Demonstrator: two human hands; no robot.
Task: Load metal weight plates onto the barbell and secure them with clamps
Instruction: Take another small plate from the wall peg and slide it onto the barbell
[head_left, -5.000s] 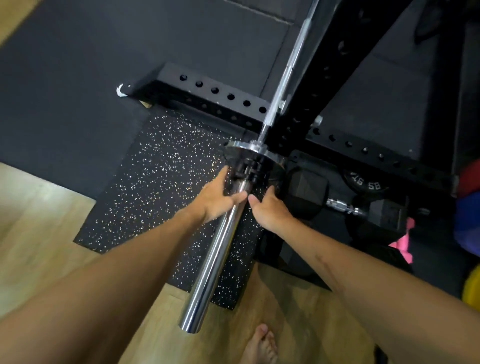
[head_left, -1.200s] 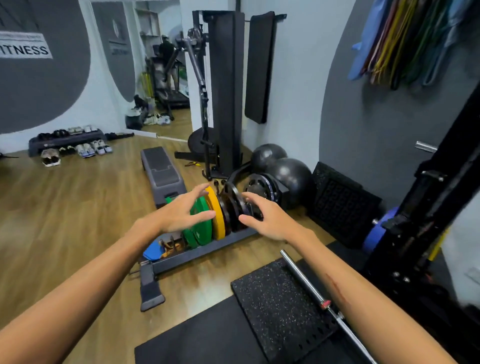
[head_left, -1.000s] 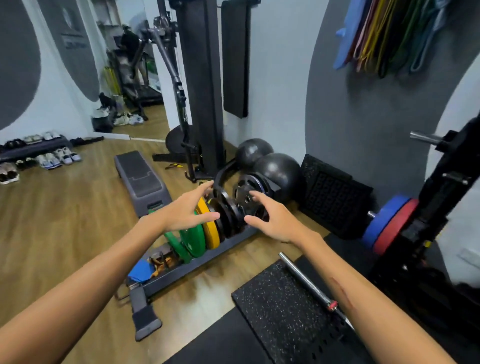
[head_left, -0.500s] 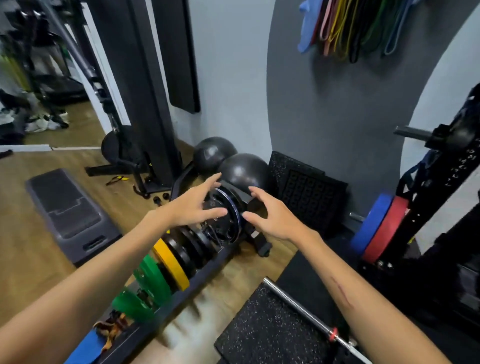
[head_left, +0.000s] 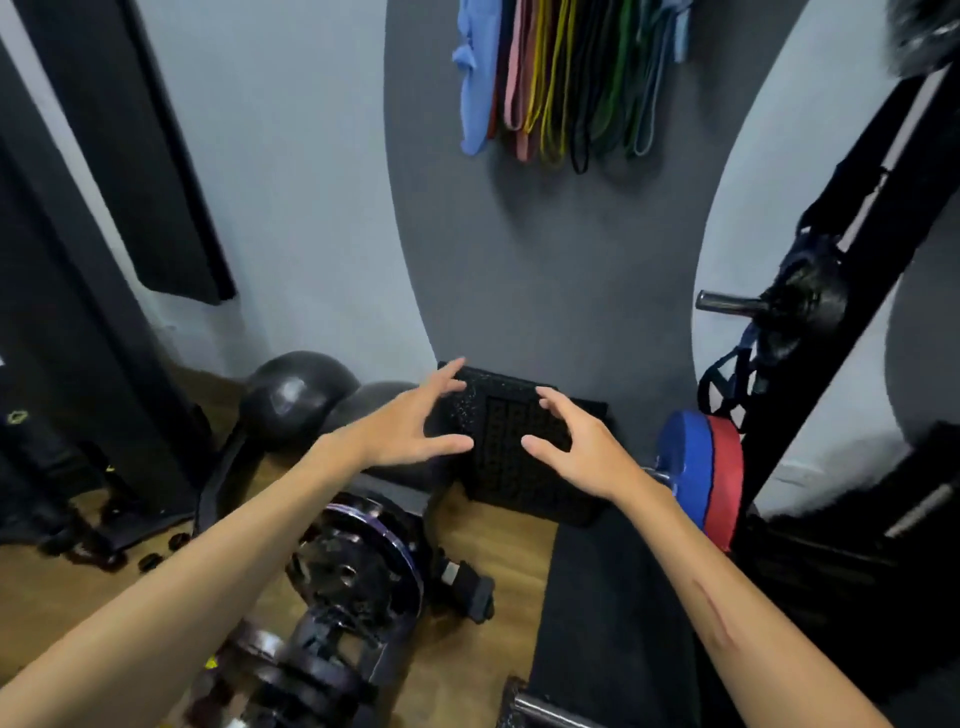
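- The left hand (head_left: 410, 421) and the right hand (head_left: 576, 447) are both held out in mid-air, palms facing each other, fingers spread and curved, gripping nothing.
- Behind the gap between the hands a black perforated mat (head_left: 519, 457) leans against the grey wall; the hands cover parts of its upper edge.
- The metal weight plates (head_left: 358, 577) stand on edge low in the view, under the left forearm, which hides part of the front plate. They are dark and blurred, so their count cannot be told, and the row runs off the bottom edge.
- Whatever holds the plates upright is mostly hidden; only a black foot (head_left: 470, 590) shows on the wooden floor (head_left: 498, 525).
- Two dark balls (head_left: 296, 395) sit by the wall beyond the plates, the second one largely hidden behind the left hand.
- A blue plate (head_left: 685, 462) and a red plate (head_left: 727, 478) sit side by side, touching, to the right of the right wrist, partly behind a black rack upright (head_left: 810, 332).
- A steel bar end (head_left: 540, 714) is cut off by the bottom edge.
- Coloured resistance bands (head_left: 566, 78) hang on the wall, tops cropped.
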